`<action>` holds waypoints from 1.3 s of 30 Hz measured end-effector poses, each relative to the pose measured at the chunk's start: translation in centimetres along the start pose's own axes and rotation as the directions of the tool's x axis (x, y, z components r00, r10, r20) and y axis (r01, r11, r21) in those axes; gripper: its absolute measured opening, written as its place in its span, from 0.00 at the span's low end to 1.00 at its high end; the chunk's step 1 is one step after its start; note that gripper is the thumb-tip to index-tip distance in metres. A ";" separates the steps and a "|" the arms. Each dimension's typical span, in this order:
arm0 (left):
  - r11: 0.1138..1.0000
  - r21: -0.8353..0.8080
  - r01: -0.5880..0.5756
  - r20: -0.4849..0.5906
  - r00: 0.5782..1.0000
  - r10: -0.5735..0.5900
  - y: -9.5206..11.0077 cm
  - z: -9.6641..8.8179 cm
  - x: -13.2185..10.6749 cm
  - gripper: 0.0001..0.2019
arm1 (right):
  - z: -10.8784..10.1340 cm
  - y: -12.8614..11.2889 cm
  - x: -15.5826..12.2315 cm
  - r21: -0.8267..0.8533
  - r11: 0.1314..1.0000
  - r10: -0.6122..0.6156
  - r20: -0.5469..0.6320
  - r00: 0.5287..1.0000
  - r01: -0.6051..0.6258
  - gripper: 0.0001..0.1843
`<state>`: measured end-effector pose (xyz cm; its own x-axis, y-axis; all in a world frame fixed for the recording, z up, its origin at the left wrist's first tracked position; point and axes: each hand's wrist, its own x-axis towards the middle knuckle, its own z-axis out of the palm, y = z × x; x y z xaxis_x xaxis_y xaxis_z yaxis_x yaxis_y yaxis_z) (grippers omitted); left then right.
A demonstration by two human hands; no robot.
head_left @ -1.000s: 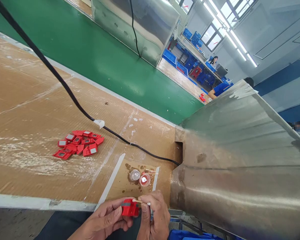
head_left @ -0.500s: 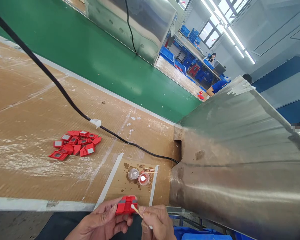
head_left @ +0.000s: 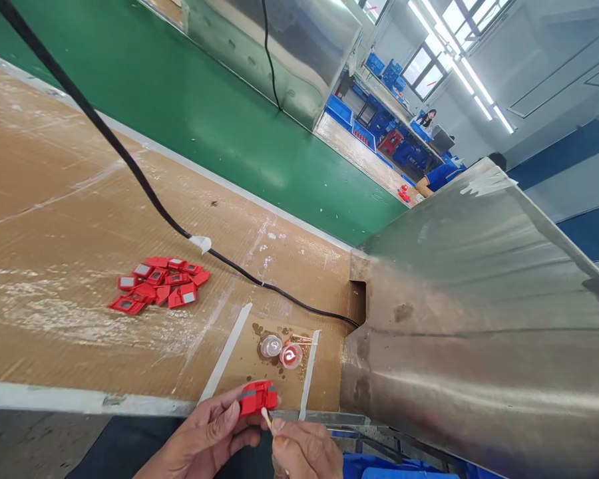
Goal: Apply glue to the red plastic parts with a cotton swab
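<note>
In the head view, a small red plastic part (head_left: pixel 257 398) is held just off the near edge of the bench (head_left: pixel 54 219), pinched between the thumb and fingers of the left hand (head_left: pixel 207 439). A thin swab stick (head_left: pixel 266 418) is gripped in the closed fingers of the right hand (head_left: pixel 304 452), its tip touching the lower edge of the part. The part is judged to be light, stiff and smooth, so it is best taken by its two flat sides, as it is now. The stick looks slender and easily snapped, and is best held close to its tip.

Two small cups (head_left: pixel 281 351) are set on a stained card just beyond the hands. A pile of red parts (head_left: pixel 157 285) lies well to the left, near a black cable (head_left: pixel 144 186). A steel housing (head_left: pixel 479 319) fills the right.
</note>
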<state>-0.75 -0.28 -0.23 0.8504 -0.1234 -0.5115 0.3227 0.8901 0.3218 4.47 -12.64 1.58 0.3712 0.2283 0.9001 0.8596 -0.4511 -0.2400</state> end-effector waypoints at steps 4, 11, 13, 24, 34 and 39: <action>1.000 0.010 -0.007 0.007 1.000 0.007 -0.1 -0.2 0.0 0.30 | -0.3 0.6 -0.9 0.038 0.999 0.022 0.059 0.998 -0.024 0.11; 1.000 0.019 0.002 0.000 1.000 -0.002 -0.3 -0.5 0.2 0.29 | -0.6 0.9 -1.5 0.010 1.000 -0.001 0.117 0.993 0.000 0.10; 1.000 0.001 0.008 -0.006 1.000 -0.008 -0.2 -0.4 0.2 0.30 | -0.1 0.5 -1.8 0.013 0.999 0.035 0.083 0.996 -0.036 0.11; 1.000 -0.020 -0.002 0.003 1.000 0.002 -1.1 -1.4 0.9 0.30 | -0.6 1.0 -1.8 0.011 1.000 0.023 0.106 0.994 -0.025 0.11; 0.999 -0.041 0.035 0.048 0.998 -0.033 0.1 -0.9 0.0 0.30 | -0.6 -0.3 -3.4 0.018 0.972 0.230 0.149 0.962 -0.235 0.10; 0.997 -0.052 0.056 0.010 0.998 -0.056 0.7 0.0 -0.6 0.29 | 0.3 -1.3 -3.5 -0.031 0.963 0.269 0.053 0.962 -0.268 0.10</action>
<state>-1.06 0.46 0.30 0.8350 -0.1770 -0.5210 0.3480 0.9033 0.2508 2.17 -12.65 -1.39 0.6067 0.1436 0.7819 0.7174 -0.5225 -0.4607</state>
